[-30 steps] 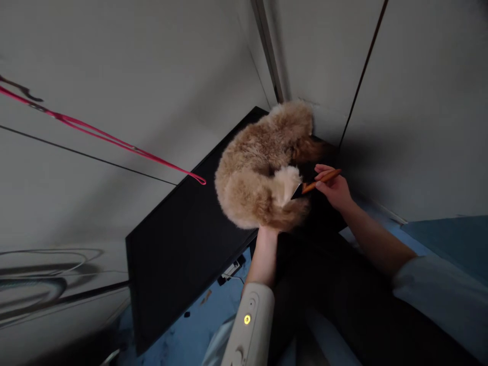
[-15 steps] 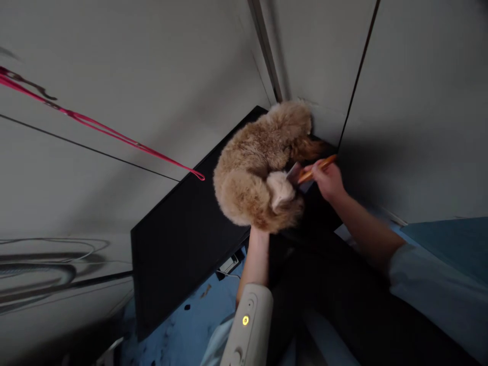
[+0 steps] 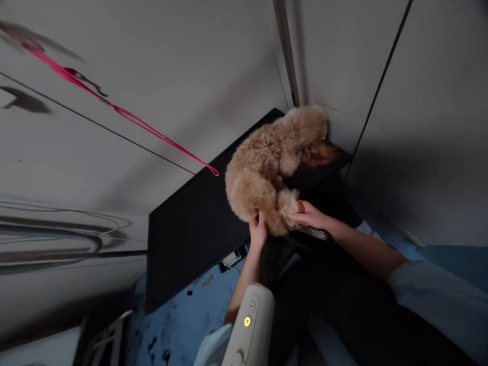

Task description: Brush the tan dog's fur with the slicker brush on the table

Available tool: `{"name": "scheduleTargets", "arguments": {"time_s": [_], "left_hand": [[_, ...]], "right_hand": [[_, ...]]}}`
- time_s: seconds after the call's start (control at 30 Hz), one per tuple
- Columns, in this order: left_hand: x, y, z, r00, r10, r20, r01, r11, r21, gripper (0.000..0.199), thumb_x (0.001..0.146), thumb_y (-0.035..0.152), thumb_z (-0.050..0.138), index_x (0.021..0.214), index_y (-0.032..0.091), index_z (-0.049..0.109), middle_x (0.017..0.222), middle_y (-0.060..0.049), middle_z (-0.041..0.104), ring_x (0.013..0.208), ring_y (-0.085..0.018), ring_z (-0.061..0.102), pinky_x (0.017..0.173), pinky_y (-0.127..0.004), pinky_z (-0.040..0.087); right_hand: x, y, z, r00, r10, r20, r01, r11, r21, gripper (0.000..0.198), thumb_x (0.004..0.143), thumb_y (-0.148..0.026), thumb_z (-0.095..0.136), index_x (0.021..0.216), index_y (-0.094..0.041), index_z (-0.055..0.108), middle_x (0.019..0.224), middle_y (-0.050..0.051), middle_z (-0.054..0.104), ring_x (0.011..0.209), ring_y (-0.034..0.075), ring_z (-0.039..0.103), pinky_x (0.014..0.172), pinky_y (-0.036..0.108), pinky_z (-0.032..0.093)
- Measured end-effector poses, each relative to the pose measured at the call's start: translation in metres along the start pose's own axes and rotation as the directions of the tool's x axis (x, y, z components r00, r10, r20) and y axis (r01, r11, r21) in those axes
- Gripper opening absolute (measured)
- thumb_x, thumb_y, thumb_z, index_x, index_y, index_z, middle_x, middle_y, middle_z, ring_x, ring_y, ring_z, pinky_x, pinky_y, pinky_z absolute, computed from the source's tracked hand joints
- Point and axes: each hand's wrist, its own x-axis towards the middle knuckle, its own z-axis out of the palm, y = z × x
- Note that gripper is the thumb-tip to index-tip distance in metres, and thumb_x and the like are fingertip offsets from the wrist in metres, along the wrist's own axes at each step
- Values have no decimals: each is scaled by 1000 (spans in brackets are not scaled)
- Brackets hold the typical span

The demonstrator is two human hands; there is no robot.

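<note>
A curly, light-brown dog [image 3: 267,147] is curled on a black table [image 3: 190,223]. Against its near lower end, my left hand [image 3: 258,229] has its fingers closed into the fur; exactly which body part they grip is hidden. My right hand [image 3: 310,216] touches the pale fluffy tuft [image 3: 287,203] at the dog's near side. In that hand is a slicker brush with an orange wooden handle [image 3: 301,207]. A greyish metal-looking part [image 3: 314,233], probably the brush head, shows below the palm.
A pink leash [image 3: 163,137] hangs from the left wall, its loop end over the table. Hoses or cables [image 3: 49,234] run along the wall at left. A pale device with a yellow light [image 3: 249,325] juts up in front. Dark tufts lie on the blue floor [image 3: 183,320].
My right hand has come down and nearer, turning the brush over, and now touches the tuft. My left hand, earlier mostly hidden beneath the dog, now shows its fingers. The view has shifted.
</note>
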Motion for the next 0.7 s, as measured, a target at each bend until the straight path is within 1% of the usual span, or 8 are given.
{"name": "scheduleTargets", "arguments": {"time_s": [0.07,0.13,0.2,0.3,0.4,0.53,0.63,0.7], "left_hand": [[-16,-10,-11,929,362,-84,-325,901,286,59,86,50,58,129,9,58,137,-26,57,136,-38,50,114,-61,37],[-20,-14,-11,774,603,194,-622,667,410,58,83,34,60,136,11,53,144,-23,53,143,-34,44,119,-58,32],[-11,-14,-3,674,594,438,-737,574,357,51,80,25,57,129,12,57,129,-19,64,128,-30,58,116,-55,38],[10,-12,11,771,426,473,-614,694,377,13,75,26,56,84,17,60,82,-9,67,83,-23,66,92,-44,54],[9,-9,15,866,373,333,-471,832,294,17,71,32,60,63,20,51,64,-4,58,65,-18,57,71,-32,53],[-17,0,9,956,266,-126,-262,964,48,22,73,39,70,69,19,62,67,-3,64,66,-17,62,74,-31,53],[-28,7,0,875,102,-473,-195,969,-151,36,68,45,78,90,18,68,90,-6,72,84,-20,69,84,-31,54],[-29,8,-5,806,7,-593,-174,959,-225,48,64,47,81,99,18,66,103,-8,72,94,-21,69,90,-32,54]], "right_hand": [[-3,2,9,999,-34,-31,31,994,-107,36,71,-48,78,77,-20,55,62,-6,52,57,10,45,55,25,37],[-4,2,20,995,-93,-28,85,973,-216,33,73,-45,74,70,-20,52,62,-6,49,59,10,41,56,25,35],[-2,-3,29,990,-140,-23,127,946,-297,32,75,-42,71,66,-20,50,61,-5,47,59,10,39,56,25,32],[-4,-10,38,994,-108,-14,99,949,-299,35,78,-46,69,65,-21,48,57,-6,45,56,10,38,54,26,31],[-23,-4,43,999,-30,-39,24,988,-153,34,84,-54,64,83,-22,54,62,-5,52,51,10,39,50,26,32],[-64,31,42,995,99,27,-98,994,-51,42,88,-65,54,96,-24,57,70,-1,60,50,11,41,48,27,33],[-75,52,30,889,281,362,-176,938,-298,40,86,-59,60,74,-22,58,64,-1,58,58,13,48,55,28,37],[-61,55,22,869,284,406,-133,923,-361,39,85,-55,61,66,-21,56,62,-1,56,61,14,48,59,29,38]]}}
